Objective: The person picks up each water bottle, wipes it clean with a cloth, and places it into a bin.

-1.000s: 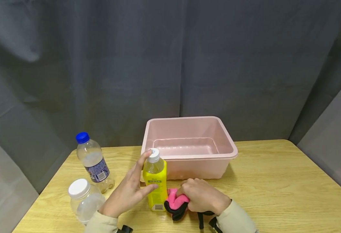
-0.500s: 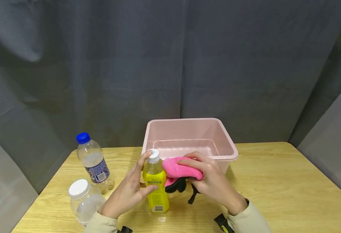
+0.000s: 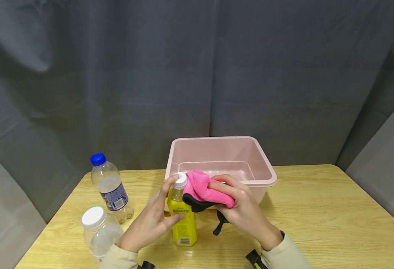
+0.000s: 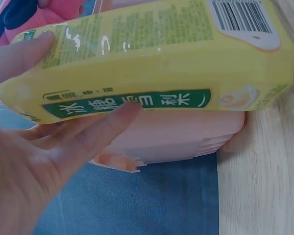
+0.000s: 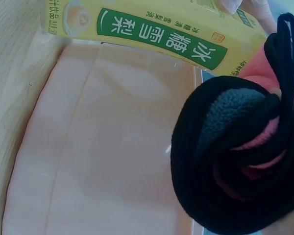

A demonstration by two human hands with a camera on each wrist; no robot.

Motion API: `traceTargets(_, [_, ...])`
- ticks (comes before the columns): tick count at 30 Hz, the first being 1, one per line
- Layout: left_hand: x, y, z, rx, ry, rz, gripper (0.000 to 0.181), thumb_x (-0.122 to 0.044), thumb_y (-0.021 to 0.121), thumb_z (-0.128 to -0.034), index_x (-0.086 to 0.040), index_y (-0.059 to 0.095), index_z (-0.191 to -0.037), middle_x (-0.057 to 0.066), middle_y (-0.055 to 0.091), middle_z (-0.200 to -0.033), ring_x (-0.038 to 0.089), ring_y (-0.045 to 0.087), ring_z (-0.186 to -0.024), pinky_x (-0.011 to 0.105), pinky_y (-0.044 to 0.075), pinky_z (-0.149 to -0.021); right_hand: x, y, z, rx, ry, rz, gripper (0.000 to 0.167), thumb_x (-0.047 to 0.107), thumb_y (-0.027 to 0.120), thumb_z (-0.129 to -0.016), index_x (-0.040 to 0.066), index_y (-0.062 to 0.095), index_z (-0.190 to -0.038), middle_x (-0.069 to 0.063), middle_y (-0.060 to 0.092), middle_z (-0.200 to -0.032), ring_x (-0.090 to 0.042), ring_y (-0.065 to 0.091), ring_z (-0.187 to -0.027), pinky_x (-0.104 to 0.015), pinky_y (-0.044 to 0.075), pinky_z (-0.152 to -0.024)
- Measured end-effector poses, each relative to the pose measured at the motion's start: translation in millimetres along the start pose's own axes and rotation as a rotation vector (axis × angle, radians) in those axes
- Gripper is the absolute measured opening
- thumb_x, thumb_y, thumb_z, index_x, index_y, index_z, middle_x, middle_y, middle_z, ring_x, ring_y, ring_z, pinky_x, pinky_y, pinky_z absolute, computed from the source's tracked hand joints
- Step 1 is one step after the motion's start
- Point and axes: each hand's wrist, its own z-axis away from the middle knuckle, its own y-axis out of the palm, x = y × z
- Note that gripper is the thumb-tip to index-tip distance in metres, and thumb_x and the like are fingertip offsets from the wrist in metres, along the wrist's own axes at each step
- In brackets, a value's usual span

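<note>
While left grip (image 3: 150,222) holds bottle (image 3: 185,228), pink fabric (image 3: 200,185) bulging from right grip (image 3: 243,207)

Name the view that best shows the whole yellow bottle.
Head view: it alone shows the yellow bottle from white cap to base, though the left hand and pink cloth cover parts. Left wrist: label and barcode close up, cap unseen. Right wrist: part of the label.
</note>
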Motion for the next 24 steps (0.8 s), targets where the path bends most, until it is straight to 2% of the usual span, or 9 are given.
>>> traceTargets(5, [-2.4, 2.5, 2.0, 0.01, -0.046, 0.02, 0.1, 0.007, 0.078, -0.083, -0.025, 0.019, -0.157, 0.029, 0.046, -0.145, 0.042, 0.062, -0.112, 0.037, 0.061, -0.075, 1, -2, 2.7, 0.038, 0.008, 0.007, 0.048, -0.018, 0.077, -0.067, 0.008, 0.076, -0.108, -0.005, 0.067, -0.112, -0.024, 0.066, -0.098, -0.029, 0.055, -0.088])
traceTargets(9, [-2.5, 3.2, 5.0, 0.004, -0.043, 0.019, 0.101, 0.008, 0.078, -0.0821, -0.024, 0.019, -0.157, 0.03, 0.046, -0.145, 0.042, 0.063, -0.111, 0.033, 0.06, -0.074, 1, -1, 4.9, 0.08, 0.012, 0.007, 0.048, -0.019, 0.075, -0.066, 0.007, 0.075, -0.106, -0.005, 0.067, -0.111, -0.022, 0.067, -0.094, -0.031, 0.056, -0.083])
traceTargets(16, [-0.8, 1.9, 2.5, -0.014, 0.004, 0.0, 0.102, 0.01, 0.079, -0.0802, -0.021, 0.018, -0.156, 0.031, 0.043, -0.148, 0.044, 0.061, -0.114, 0.043, 0.061, -0.077, -1, -4, 3.7, 0.179, 0.023, 0.033, 0.041, -0.019, 0.067, -0.066, 0.008, 0.074, -0.097, -0.002, 0.066, -0.103, -0.017, 0.064, -0.087, -0.033, 0.055, -0.077])
traceTargets(19, [-0.7, 2.2, -0.9, -0.011, 0.014, -0.012, 0.101, 0.009, 0.079, -0.0809, -0.02, 0.018, -0.156, 0.03, 0.041, -0.15, 0.045, 0.059, -0.118, 0.049, 0.06, -0.082, -2, -6, 4.3, 0.274, 0.043, 0.101, 0.035, -0.015, 0.071, -0.068, 0.01, 0.075, -0.091, 0.0, 0.067, -0.097, -0.016, 0.063, -0.085, -0.035, 0.054, -0.076])
traceTargets(24, [-1.4, 2.5, -1.2, -0.016, 0.013, -0.048, 0.101, 0.007, 0.081, -0.0805, -0.02, 0.018, -0.155, 0.03, 0.043, -0.149, 0.045, 0.058, -0.119, 0.056, 0.057, -0.085, -3, 2, 11.5, 0.533, 0.093, 0.205, 0.033, -0.013, 0.069, -0.068, 0.017, 0.072, -0.082, 0.005, 0.057, -0.083, -0.009, 0.051, -0.07, -0.025, 0.047, -0.063])
